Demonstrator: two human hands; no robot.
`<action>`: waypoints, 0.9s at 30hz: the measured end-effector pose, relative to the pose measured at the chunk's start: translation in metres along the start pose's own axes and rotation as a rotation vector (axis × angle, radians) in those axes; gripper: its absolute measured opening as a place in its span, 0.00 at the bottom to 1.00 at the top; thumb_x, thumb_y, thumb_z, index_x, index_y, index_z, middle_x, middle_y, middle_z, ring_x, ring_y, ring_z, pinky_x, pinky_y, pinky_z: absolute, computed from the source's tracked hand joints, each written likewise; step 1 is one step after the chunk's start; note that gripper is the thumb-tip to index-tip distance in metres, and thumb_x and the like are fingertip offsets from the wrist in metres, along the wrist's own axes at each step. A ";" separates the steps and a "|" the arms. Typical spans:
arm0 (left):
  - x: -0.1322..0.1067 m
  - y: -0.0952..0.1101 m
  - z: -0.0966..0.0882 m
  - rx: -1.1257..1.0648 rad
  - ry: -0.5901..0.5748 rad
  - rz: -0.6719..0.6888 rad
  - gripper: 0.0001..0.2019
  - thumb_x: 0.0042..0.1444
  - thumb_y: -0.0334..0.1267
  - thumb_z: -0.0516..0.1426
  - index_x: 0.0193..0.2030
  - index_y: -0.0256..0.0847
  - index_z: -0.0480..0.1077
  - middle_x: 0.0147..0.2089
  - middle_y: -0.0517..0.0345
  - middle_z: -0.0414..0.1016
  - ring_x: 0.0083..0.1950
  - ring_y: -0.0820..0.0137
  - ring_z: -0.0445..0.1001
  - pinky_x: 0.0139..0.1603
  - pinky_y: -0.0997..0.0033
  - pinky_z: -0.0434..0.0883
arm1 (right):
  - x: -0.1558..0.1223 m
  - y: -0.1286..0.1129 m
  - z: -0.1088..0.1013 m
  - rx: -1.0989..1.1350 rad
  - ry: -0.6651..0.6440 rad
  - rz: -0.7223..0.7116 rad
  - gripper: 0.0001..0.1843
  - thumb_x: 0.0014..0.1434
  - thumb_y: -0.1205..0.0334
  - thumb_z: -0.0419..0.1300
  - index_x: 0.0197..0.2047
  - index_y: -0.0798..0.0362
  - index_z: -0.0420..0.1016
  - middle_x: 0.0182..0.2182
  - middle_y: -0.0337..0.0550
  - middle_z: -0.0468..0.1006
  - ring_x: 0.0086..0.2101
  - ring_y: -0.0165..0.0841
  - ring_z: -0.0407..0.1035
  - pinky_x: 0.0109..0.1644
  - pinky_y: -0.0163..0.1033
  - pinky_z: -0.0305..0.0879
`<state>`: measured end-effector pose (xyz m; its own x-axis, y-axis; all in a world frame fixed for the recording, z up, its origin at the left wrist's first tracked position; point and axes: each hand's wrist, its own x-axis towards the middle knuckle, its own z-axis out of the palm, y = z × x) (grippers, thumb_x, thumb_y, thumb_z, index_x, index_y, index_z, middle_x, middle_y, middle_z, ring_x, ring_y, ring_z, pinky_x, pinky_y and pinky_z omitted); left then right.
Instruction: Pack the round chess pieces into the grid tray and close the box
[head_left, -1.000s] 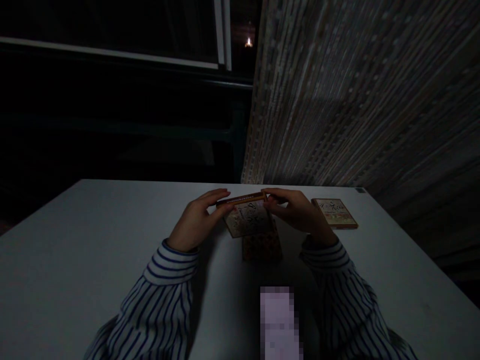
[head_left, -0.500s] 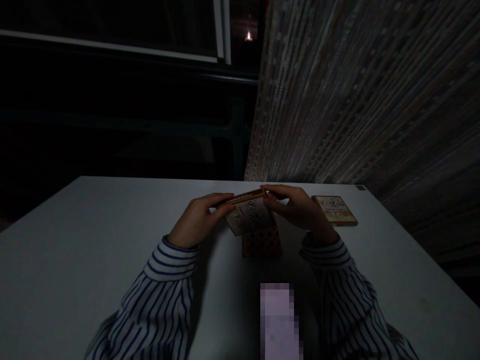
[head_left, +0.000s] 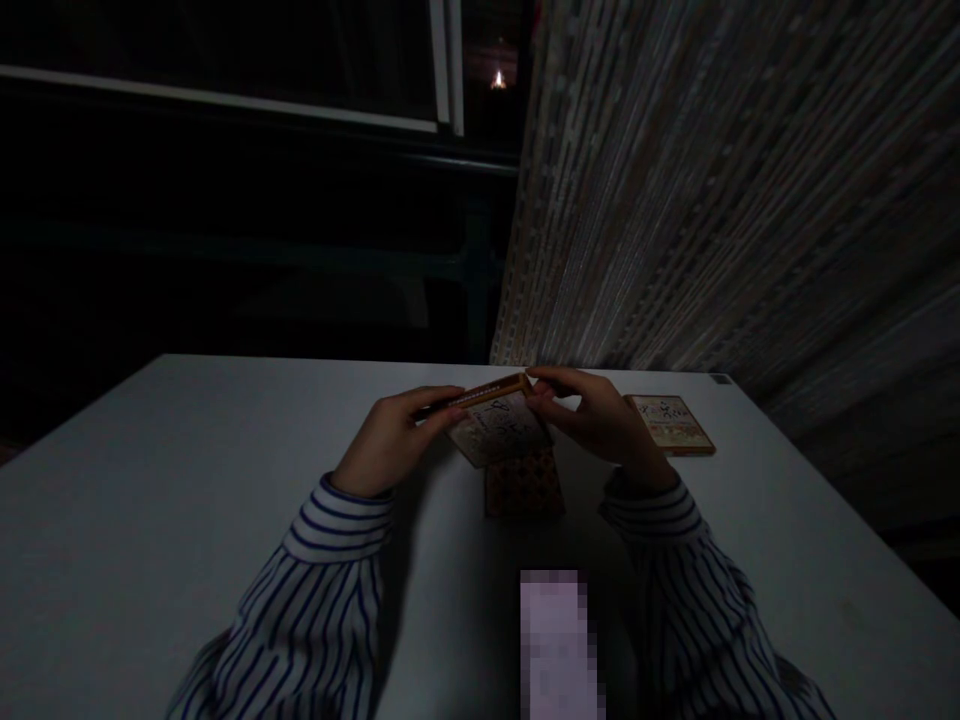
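In the head view I hold a thin, flat printed box [head_left: 501,430] tilted up over the table, with dark brush-style characters on its pale face and an orange-brown edge. My left hand [head_left: 401,430] pinches its left end between thumb and fingers. At the top right corner, my right hand [head_left: 589,410] grips it with thumb and index finger. Just below the box's lower edge, a dark piece with an orange lattice pattern [head_left: 523,485] lies on the table; whether the two are joined I cannot tell. A similar flat box [head_left: 670,424] lies right of my right hand.
Everything sits on a white table [head_left: 187,500] in dim light. A pixelated pinkish rectangle [head_left: 559,645] covers the near middle. A string curtain [head_left: 637,200] hangs behind at the right, beside a dark window with a pale frame [head_left: 442,70].
The held box has tilted slightly, with its top edge turned a little more toward me. Both hands keep their grip, nearly in place. The view has shifted very slightly.
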<state>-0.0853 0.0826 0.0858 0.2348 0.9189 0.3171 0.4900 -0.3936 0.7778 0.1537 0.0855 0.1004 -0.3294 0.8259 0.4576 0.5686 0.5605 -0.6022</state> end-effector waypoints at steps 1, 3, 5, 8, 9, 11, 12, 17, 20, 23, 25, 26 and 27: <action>0.000 0.001 0.000 -0.020 0.005 -0.011 0.19 0.50 0.48 0.56 0.46 0.40 0.72 0.46 0.54 0.75 0.47 0.65 0.72 0.51 0.66 0.68 | 0.000 0.001 0.000 0.001 -0.004 0.002 0.20 0.54 0.58 0.58 0.50 0.56 0.70 0.35 0.44 0.76 0.34 0.30 0.70 0.41 0.37 0.66; 0.000 0.002 0.000 -0.058 0.022 -0.036 0.19 0.50 0.48 0.57 0.44 0.39 0.72 0.45 0.54 0.75 0.46 0.65 0.72 0.50 0.66 0.69 | -0.001 0.003 -0.002 -0.006 -0.016 0.007 0.21 0.54 0.58 0.58 0.50 0.55 0.70 0.36 0.44 0.76 0.35 0.30 0.70 0.40 0.38 0.66; 0.001 0.003 -0.001 -0.083 0.042 -0.060 0.18 0.49 0.48 0.57 0.43 0.38 0.72 0.44 0.53 0.75 0.46 0.65 0.72 0.48 0.66 0.69 | -0.001 0.005 -0.003 -0.016 -0.026 0.017 0.21 0.54 0.58 0.58 0.51 0.55 0.70 0.36 0.44 0.76 0.35 0.31 0.70 0.40 0.38 0.66; 0.002 0.001 -0.001 -0.110 0.069 -0.078 0.19 0.49 0.48 0.57 0.44 0.37 0.71 0.43 0.52 0.75 0.46 0.65 0.72 0.48 0.65 0.69 | -0.002 0.009 -0.006 -0.025 -0.025 0.046 0.22 0.53 0.57 0.58 0.51 0.55 0.70 0.37 0.45 0.76 0.36 0.31 0.70 0.40 0.38 0.67; 0.003 0.000 -0.001 -0.119 0.075 -0.083 0.19 0.48 0.48 0.57 0.44 0.37 0.70 0.43 0.52 0.75 0.45 0.65 0.71 0.48 0.64 0.69 | -0.003 0.011 -0.007 -0.027 -0.023 0.059 0.22 0.53 0.56 0.58 0.51 0.55 0.69 0.37 0.45 0.76 0.36 0.32 0.70 0.41 0.38 0.67; 0.004 -0.001 -0.001 -0.140 0.082 -0.096 0.19 0.48 0.48 0.58 0.43 0.37 0.70 0.43 0.52 0.75 0.45 0.65 0.71 0.49 0.63 0.69 | -0.003 0.014 -0.009 -0.028 -0.024 0.087 0.23 0.53 0.55 0.58 0.51 0.55 0.69 0.38 0.46 0.76 0.37 0.32 0.70 0.41 0.39 0.67; 0.004 -0.001 -0.001 -0.152 0.083 -0.100 0.19 0.48 0.47 0.58 0.43 0.37 0.69 0.42 0.52 0.75 0.45 0.65 0.71 0.49 0.62 0.68 | -0.004 0.016 -0.010 -0.029 -0.027 0.103 0.23 0.53 0.54 0.58 0.51 0.55 0.69 0.38 0.46 0.76 0.38 0.33 0.70 0.41 0.39 0.67; 0.004 0.000 0.000 -0.216 0.074 -0.105 0.18 0.47 0.47 0.58 0.41 0.36 0.68 0.41 0.52 0.74 0.45 0.65 0.71 0.49 0.60 0.68 | -0.005 0.017 -0.014 -0.038 -0.058 0.145 0.23 0.53 0.55 0.59 0.50 0.55 0.70 0.38 0.45 0.76 0.35 0.32 0.70 0.40 0.39 0.66; 0.004 -0.001 0.000 -0.239 0.063 -0.109 0.19 0.46 0.48 0.59 0.41 0.37 0.68 0.42 0.51 0.74 0.44 0.64 0.72 0.49 0.59 0.68 | -0.005 0.013 -0.016 -0.038 -0.074 0.109 0.18 0.54 0.57 0.58 0.47 0.53 0.73 0.39 0.44 0.77 0.35 0.31 0.70 0.40 0.39 0.66; 0.003 -0.003 0.000 -0.265 0.038 -0.108 0.19 0.45 0.48 0.60 0.40 0.37 0.68 0.42 0.52 0.74 0.44 0.65 0.72 0.49 0.61 0.69 | -0.004 0.010 -0.017 -0.036 -0.064 0.067 0.16 0.55 0.59 0.57 0.46 0.52 0.74 0.39 0.44 0.77 0.36 0.32 0.70 0.40 0.38 0.66; 0.003 -0.004 0.000 -0.281 0.011 -0.118 0.18 0.45 0.47 0.60 0.40 0.38 0.68 0.42 0.52 0.75 0.44 0.65 0.73 0.48 0.62 0.69 | -0.005 0.008 -0.018 -0.042 -0.029 0.055 0.15 0.55 0.59 0.57 0.45 0.53 0.74 0.39 0.44 0.78 0.36 0.32 0.70 0.40 0.38 0.66; 0.003 -0.004 0.001 -0.290 -0.005 -0.125 0.17 0.45 0.46 0.60 0.39 0.38 0.68 0.42 0.53 0.75 0.44 0.66 0.73 0.48 0.62 0.70 | -0.005 0.007 -0.018 -0.050 -0.013 0.049 0.15 0.55 0.59 0.58 0.45 0.53 0.74 0.39 0.45 0.78 0.36 0.32 0.71 0.40 0.38 0.66; 0.003 -0.005 0.001 -0.299 -0.019 -0.132 0.17 0.45 0.46 0.61 0.39 0.38 0.68 0.41 0.53 0.75 0.43 0.66 0.73 0.48 0.63 0.70 | -0.005 0.006 -0.018 -0.058 -0.002 0.043 0.15 0.55 0.59 0.58 0.45 0.54 0.74 0.39 0.45 0.78 0.36 0.32 0.71 0.39 0.38 0.66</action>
<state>-0.0860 0.0870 0.0823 0.2025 0.9598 0.1945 0.2501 -0.2427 0.9373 0.1725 0.0838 0.1064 -0.3052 0.8491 0.4311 0.6247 0.5202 -0.5823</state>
